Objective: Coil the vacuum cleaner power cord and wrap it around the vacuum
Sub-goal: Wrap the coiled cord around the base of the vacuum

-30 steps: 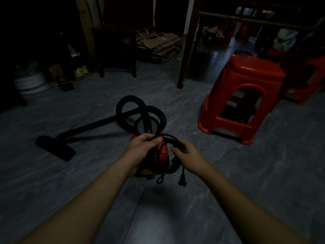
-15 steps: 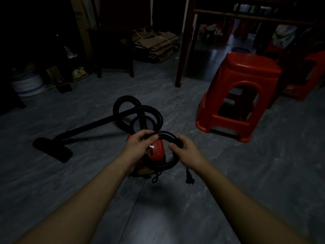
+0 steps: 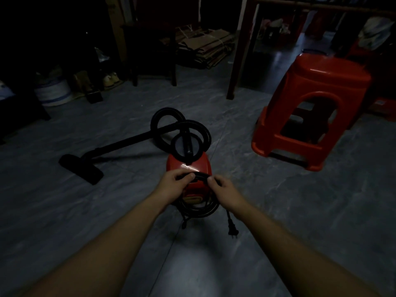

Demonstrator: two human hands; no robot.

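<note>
Cord [image 3: 200,213] — round black coil (on red vacuum [image 3: 188,166])

Grey marbled tile floor [image 3: 278,211]. Mid-floor, a red vacuum [image 3: 192,166], standing; left of it, flat on the tiles, its black floor nozzle [image 3: 81,168]. Toward the right edge, a red plastic stool [image 3: 310,99]. Along the far edge, tied flattened cardboard [image 3: 205,46] and a white tub [image 3: 53,94].

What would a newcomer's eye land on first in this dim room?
At centre, two bare arms reach forward. The left hand and right hand grip a coiled black power cord at the near end of a small red canister vacuum cleaner on the grey floor, with the black plug dangling below. A bright red plastic stool stands to the right.
</note>
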